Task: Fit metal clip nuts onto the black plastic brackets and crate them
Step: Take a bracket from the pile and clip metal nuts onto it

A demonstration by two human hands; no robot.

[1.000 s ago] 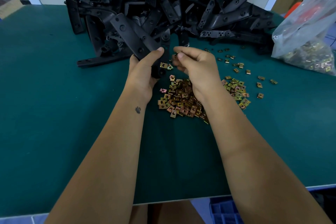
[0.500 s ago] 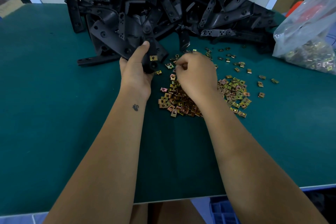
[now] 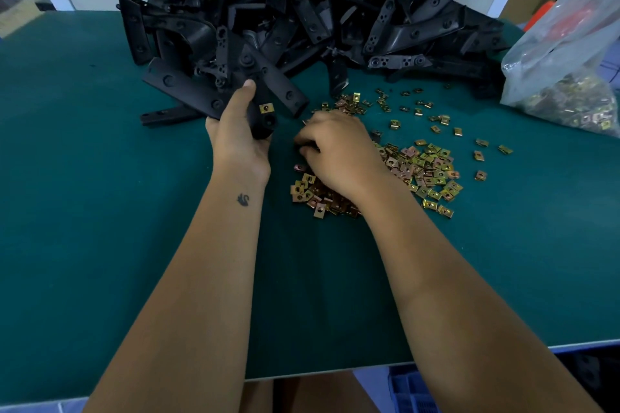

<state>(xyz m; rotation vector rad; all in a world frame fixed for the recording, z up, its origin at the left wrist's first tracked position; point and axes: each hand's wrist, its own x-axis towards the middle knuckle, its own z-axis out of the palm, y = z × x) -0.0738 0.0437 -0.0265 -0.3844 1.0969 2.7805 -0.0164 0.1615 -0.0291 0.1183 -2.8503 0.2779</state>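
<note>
your left hand [image 3: 240, 141] grips a black bracket [image 3: 265, 117] with one clip nut [image 3: 266, 108] seated, beside the bracket heap [image 3: 318, 17]. your right hand [image 3: 339, 151] curls into the loose clip nuts [image 3: 426, 168] — whether it pinches one, cannot tell. risk: a blind grab lifts two, or scatters nuts. open table [image 3: 84, 211] lies left; the near edge sits well clear — a blue crate [image 3: 412, 392] shows below it.

We held both bare forearms stretched forward over bench, converging toward its middle. Left hand [image 3: 239, 141] gripped black bracket [image 3: 265, 117], thumb extended up along its face, fingers wrapped beneath, small dark mark on inner wrist. Right hand [image 3: 337, 152] lay knuckles up, fingers curled down into clip nuts [image 3: 426, 168]; whether fingertips pinched one, we could not tell.
</note>
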